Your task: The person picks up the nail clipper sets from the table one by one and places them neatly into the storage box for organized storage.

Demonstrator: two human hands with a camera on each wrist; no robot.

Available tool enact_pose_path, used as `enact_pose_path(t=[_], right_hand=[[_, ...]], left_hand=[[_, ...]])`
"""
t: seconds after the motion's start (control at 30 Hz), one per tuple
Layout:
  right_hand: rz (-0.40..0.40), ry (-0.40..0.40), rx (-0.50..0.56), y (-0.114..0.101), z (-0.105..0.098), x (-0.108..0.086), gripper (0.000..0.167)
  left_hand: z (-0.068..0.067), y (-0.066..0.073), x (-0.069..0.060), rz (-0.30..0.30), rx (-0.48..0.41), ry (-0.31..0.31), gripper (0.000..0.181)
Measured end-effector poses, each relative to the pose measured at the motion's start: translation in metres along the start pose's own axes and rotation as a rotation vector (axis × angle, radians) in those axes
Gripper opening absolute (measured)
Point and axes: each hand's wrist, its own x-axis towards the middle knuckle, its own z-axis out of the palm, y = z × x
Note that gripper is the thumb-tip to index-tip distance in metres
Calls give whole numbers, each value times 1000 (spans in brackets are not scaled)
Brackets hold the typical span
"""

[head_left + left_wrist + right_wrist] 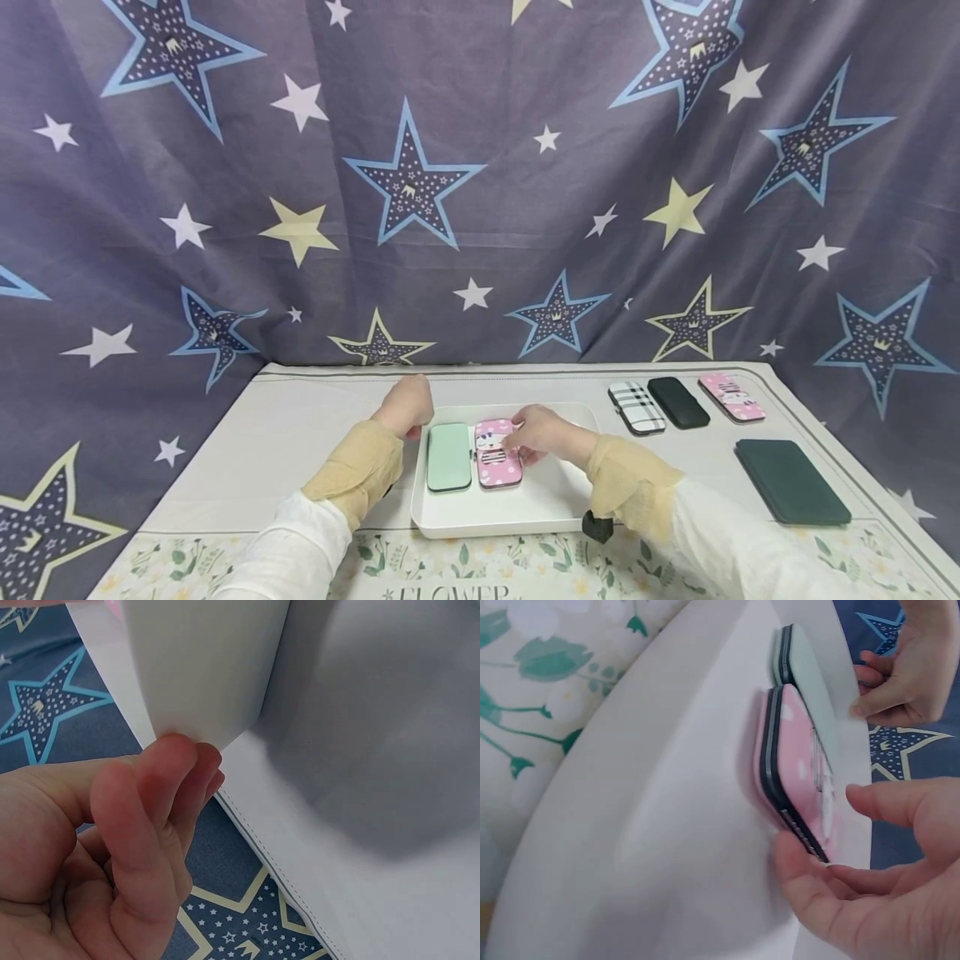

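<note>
A white tray (517, 521) holds a mint green case (449, 457) and, on its right, a pink case (498, 473) with a cartoon print. My left hand (408, 408) is at the tray's far left corner. Its fingertips touch the outer wall (202, 660) in the left wrist view, and its thumb overlaps the rim in the right wrist view. My right hand (551, 435) is at the pink case's right side. In the right wrist view its thumb lies against the zipper-like dark edge, while the index fingertip (862, 796) stands apart from the thumb.
Right of the tray lie a plaid case (637, 407), a black case (678, 402) and another pink case (732, 397). A dark green flat folder (792, 481) lies nearer on the right. A star-patterned curtain (480, 208) hangs behind the table (330, 392).
</note>
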Motion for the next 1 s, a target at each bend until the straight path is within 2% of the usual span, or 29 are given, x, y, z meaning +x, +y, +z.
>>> enact_pose_path(t=[0.13,0.43,0.63,0.83,1.0], right_hand=[[-1,-53,14,-3,-7,-7,56],[-90,-90,-114,-13,-26,-29,59],[-149,-18,-141,-16,-46,-37,62],[-189,71,-189,-20,-69,-50,79],[-309,182,-286,-18,-85,-62,84]], left_hand=[[-1,0,0,-1,2,-3,24],[-5,4,-5,-14,-27,-15,21],[-1,1,-3,10,-11,1,20],[-1,2,-3,4,0,3,19],[-2,2,-3,1,-8,6,19]])
